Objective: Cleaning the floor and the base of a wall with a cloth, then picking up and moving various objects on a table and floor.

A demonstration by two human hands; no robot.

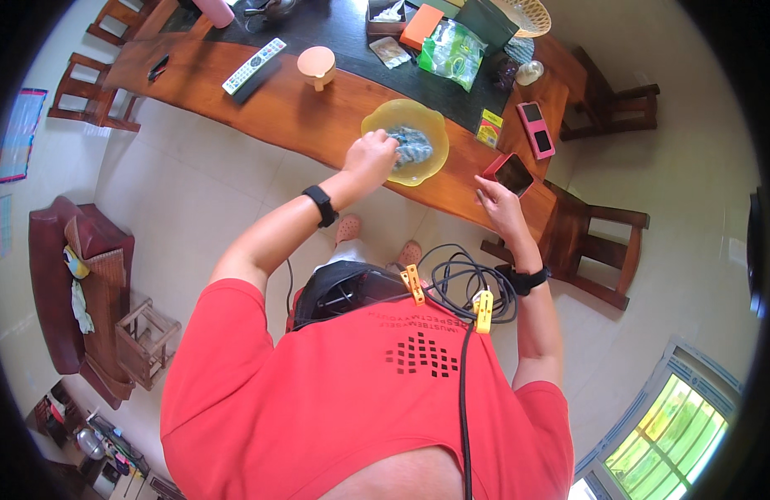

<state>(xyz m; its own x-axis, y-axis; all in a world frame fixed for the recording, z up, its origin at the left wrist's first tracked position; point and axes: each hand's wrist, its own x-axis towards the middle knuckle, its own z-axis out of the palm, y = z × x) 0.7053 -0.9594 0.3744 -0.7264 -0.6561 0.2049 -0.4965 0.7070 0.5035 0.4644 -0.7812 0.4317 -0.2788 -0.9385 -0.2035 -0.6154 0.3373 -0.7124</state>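
Observation:
My left hand point(369, 157) reaches into a yellow translucent bowl point(439, 150) with a wavy rim. Its fingers are closed on the edge of a crumpled blue-grey cloth point(416, 145) lying there; the fingertips are partly hidden. My right hand point(502, 207) is at the near-left side of a red box point(496, 164) with a dark inside or top. The fingers are bent close to the box, and whether they grip it or hold something small cannot be made out. A yellow and red packet point(489, 128) lies between bowl and box.
On the wooden table point(335, 134) are an orange cup point(317, 65), a remote control point(254, 66), a pink case point(535, 130) and a green plastic bag point(452, 53). A wooden chair point(600, 250) stands at the right. Coiled black cable point(466, 281) hangs at my front.

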